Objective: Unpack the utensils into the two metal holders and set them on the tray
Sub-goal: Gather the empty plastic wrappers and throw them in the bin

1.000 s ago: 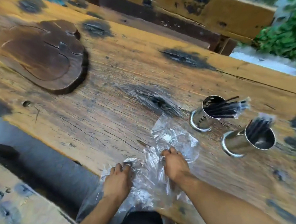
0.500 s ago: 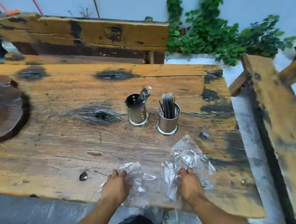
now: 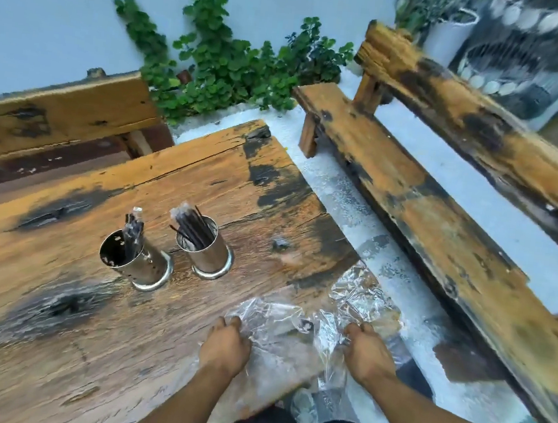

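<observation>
1. Since half a second ago your view swings right: the two metal holders now sit left of centre, the bench [image 3: 443, 208] fills the right side, and the dark round slab has gone from sight. Your hands stay on the plastic wrap.
2. Your left hand [image 3: 226, 343] lies on the left edge of the clear plastic wrap [image 3: 293, 326], fingers curled into the film and gripping it.
3. Your right hand [image 3: 366, 353] grips the wrap's right part near the table's corner, fingers bent down into the crumpled film.
4. You have the wrap spread flat between both hands on the wooden table [image 3: 50, 342], its far end bunched up and hanging past the table's right edge.
5. You can see the left holder [image 3: 134, 261] and the right holder [image 3: 208, 252] standing upright just beside each other, apart, beyond your hands.
6. Each holds a bundle of dark utensils [image 3: 196, 230], some still sleeved in clear film.
7. Green plants [image 3: 231, 65] grow along the pale wall behind.
</observation>
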Available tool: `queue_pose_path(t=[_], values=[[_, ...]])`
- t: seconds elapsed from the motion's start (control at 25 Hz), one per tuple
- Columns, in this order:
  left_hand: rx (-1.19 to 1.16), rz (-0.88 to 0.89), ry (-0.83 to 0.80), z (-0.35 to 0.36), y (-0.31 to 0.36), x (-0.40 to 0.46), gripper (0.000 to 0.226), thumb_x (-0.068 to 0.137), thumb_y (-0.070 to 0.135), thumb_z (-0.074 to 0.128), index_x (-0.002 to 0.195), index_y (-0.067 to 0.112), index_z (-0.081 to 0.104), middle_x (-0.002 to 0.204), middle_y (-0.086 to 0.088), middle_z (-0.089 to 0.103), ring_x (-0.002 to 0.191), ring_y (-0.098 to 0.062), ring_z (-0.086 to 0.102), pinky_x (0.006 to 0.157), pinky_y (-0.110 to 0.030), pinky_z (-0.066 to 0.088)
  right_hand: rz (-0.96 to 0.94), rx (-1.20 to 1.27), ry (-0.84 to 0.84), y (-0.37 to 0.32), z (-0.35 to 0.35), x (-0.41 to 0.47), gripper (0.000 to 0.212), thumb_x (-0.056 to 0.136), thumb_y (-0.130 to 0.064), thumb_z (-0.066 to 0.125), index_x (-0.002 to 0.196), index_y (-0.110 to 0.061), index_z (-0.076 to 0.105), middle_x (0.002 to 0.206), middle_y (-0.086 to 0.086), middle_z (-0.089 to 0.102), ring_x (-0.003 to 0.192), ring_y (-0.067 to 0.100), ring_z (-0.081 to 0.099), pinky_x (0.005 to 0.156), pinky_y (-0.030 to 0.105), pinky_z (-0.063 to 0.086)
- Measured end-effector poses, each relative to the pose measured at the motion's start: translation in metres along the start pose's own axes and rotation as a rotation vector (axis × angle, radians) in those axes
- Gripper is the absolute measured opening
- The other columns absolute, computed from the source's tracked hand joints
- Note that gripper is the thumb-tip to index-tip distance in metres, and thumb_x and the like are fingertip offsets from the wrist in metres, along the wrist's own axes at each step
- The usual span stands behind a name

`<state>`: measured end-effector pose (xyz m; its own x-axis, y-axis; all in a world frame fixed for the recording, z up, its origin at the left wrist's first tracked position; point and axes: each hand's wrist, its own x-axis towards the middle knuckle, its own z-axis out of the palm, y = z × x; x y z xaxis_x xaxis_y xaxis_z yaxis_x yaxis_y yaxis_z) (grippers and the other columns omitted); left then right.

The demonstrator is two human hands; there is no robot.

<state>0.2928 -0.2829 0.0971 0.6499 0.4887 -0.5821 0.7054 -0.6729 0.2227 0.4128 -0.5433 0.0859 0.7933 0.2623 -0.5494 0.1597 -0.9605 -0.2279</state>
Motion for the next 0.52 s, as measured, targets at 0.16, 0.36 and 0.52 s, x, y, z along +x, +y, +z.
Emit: queue_pose_path(t=[0.16,0.36,0.52], values=[[0.068,0.134,-0.063,0.002,0.03,0.022,0.033,0.096,0.035,0.049,0.125,0.02,0.054,0.128,-0.011,0.051,0.117,-0.034,0.059,0.092,-0.041,0.052,0.133,0.13,0.034,0.011,-0.007,-0.005,0.033,0.098,-0.019,0.054,0.131,-0.025,0.058,0.133,0.006,0.054,0.116,0.028,0.06,0.094,0.044,0.056],[0.142,0.235,-0.122,0.005,0.075,0.04,0.033,0.096,0.037,0.048,0.122,0.018,0.053,0.126,-0.014,0.051,0.107,-0.036,0.065,0.084,-0.041,0.054,0.252,0.267,0.06,0.038,-0.011,-0.01,0.037,0.097,-0.016,0.053,0.133,-0.023,0.057,0.137,0.008,0.053,0.116,0.027,0.061,0.096,0.044,0.055],[0.196,0.237,-0.134,0.005,0.115,0.044,0.035,0.098,0.038,0.048,0.126,0.017,0.052,0.129,-0.015,0.052,0.105,-0.034,0.067,0.085,-0.036,0.052,0.305,0.336,0.072,0.077,-0.018,-0.012,0.037,0.099,-0.018,0.054,0.135,-0.024,0.056,0.144,0.008,0.051,0.122,0.027,0.06,0.101,0.04,0.053]])
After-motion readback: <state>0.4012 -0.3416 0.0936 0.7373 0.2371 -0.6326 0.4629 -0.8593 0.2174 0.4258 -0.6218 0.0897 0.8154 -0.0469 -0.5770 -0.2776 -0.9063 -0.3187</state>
